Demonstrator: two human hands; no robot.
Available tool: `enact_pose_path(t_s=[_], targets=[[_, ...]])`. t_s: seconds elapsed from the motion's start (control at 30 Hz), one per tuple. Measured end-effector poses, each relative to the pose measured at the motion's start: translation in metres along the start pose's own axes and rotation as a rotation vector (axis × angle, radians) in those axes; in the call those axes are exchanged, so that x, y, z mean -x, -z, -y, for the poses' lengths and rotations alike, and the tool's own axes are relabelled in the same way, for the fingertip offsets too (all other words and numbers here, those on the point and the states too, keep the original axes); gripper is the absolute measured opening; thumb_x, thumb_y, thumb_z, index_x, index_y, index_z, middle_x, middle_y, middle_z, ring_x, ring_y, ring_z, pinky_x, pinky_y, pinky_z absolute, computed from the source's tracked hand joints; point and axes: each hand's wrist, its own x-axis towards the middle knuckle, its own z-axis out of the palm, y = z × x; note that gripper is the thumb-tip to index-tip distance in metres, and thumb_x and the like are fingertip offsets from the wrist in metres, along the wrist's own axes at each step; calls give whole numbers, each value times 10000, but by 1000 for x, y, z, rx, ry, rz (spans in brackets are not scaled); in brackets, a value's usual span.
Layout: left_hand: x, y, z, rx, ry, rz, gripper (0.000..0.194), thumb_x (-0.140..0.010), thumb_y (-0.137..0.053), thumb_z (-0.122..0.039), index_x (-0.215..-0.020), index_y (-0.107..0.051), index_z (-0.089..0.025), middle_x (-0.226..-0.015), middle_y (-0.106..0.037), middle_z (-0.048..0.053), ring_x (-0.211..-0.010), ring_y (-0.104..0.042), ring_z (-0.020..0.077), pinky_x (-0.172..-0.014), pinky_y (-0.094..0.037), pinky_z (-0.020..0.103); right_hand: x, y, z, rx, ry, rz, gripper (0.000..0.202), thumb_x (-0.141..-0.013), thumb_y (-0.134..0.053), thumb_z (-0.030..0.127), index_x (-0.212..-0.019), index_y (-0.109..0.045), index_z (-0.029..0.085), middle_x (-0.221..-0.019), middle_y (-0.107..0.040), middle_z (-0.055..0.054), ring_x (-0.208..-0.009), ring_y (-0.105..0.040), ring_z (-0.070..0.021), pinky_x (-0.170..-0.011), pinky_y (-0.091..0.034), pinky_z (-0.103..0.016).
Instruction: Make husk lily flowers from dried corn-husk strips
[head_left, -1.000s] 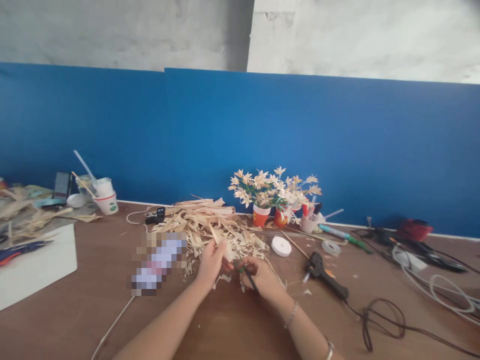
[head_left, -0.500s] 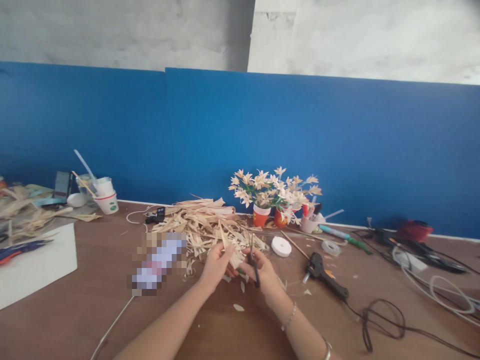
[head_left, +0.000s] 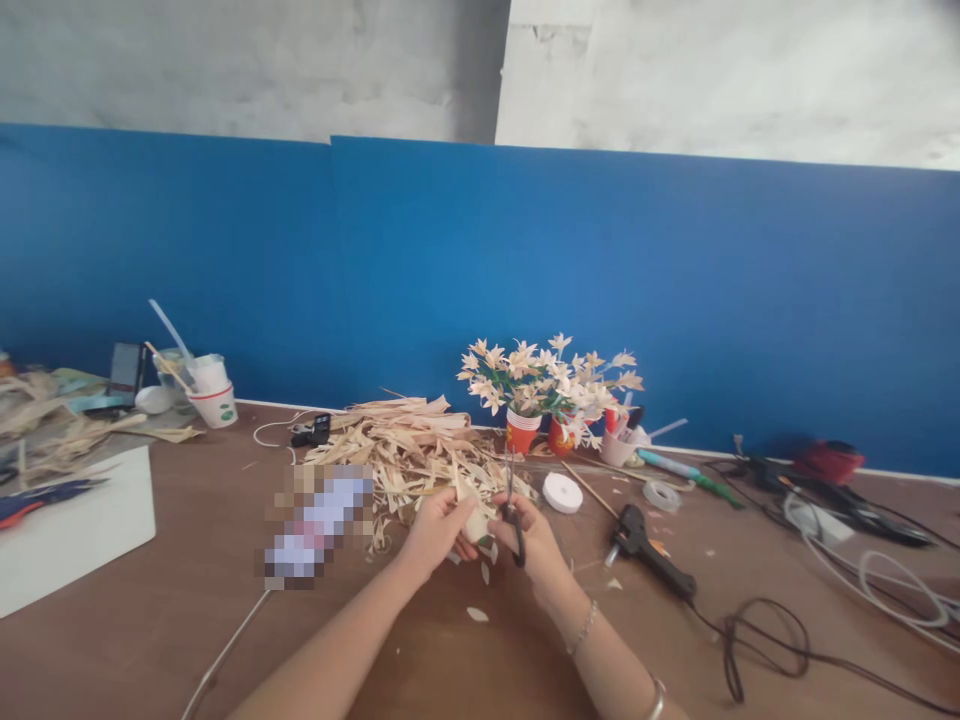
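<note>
My left hand (head_left: pixel 436 522) pinches a pale piece of dried husk (head_left: pixel 472 508), its narrow tip pointing up. Close beside it, my right hand (head_left: pixel 534 530) is wrapped round black-handled scissors (head_left: pixel 513 520), with the blades upright and pointing away from me. The right fingertips are near the husk's right edge; whether they touch it I cannot tell. Behind both hands spreads a heap of dried husk strips (head_left: pixel 405 430). Small cut petal-shaped pieces (head_left: pixel 477 615) lie on the brown table (head_left: pixel 465 670) below my hands.
Pale flowers (head_left: pixel 555 370) stand in red cups (head_left: pixel 523 430) behind the hands. To the right are a white tape roll (head_left: pixel 562 493), a glue gun (head_left: pixel 645 555) and cables (head_left: pixel 780 640). A blurred-out phone-like object (head_left: pixel 319 525) lies left; a white board (head_left: pixel 90 540) is farther left.
My right hand and the scissors have shifted slightly right, away from the left hand. The husk piece has turned a little in my left fingers.
</note>
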Motion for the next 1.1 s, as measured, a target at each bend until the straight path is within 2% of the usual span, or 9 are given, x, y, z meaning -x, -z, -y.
enact_pose_path(t_s=[0.17,0.33,0.47,0.73,0.93,1.1], targets=[[-5,9,-3,15,-86,-219,311,-740,-567,-475,-795,-519,-173,-430,-573,-45,-333,-560,140,-313,-412,192,1,5,-2,175,-123,233,379,-691,-639,481,-864,-514,168,-589,-579,26,-460,-510,-92,-354,-305,-166],[-6,15,-8,19,-161,-325,295,-769,-537,-468,-846,-474,-190,-446,-571,-55,-347,-575,152,-340,-448,215,6,1,-4,255,-196,368,426,-673,-623,553,-812,-528,161,-536,-561,42,-428,-523,-91,-316,-295,-156],[-3,12,-7,-9,-196,-317,303,-773,-529,-478,-865,-456,-199,-452,-569,-58,-351,-580,163,-329,-439,216,8,-5,-7,238,-191,372,436,-671,-626,564,-807,-527,162,-528,-556,44,-419,-511,-81,-308,-285,-146],[2,6,-5,-31,-196,-285,292,-786,-521,-478,-872,-469,-204,-486,-573,-54,-374,-589,158,-348,-450,216,10,-9,-4,244,-181,293,449,-660,-629,585,-770,-503,168,-471,-512,63,-354,-427,-55,-286,-231,-138],[0,6,-2,16,-186,-265,306,-790,-518,-486,-893,-466,-203,-482,-565,-57,-371,-585,157,-352,-459,222,10,-12,-1,247,-194,252,474,-618,-644,608,-720,-486,173,-454,-480,71,-350,-388,-46,-303,-205,-149],[-4,8,1,72,-158,-260,325,-789,-498,-524,-839,-460,-206,-460,-564,-59,-347,-568,152,-332,-437,217,9,-12,-1,221,-166,251,495,-578,-661,624,-672,-476,175,-419,-437,82,-355,-357,-43,-340,-215,-165]])
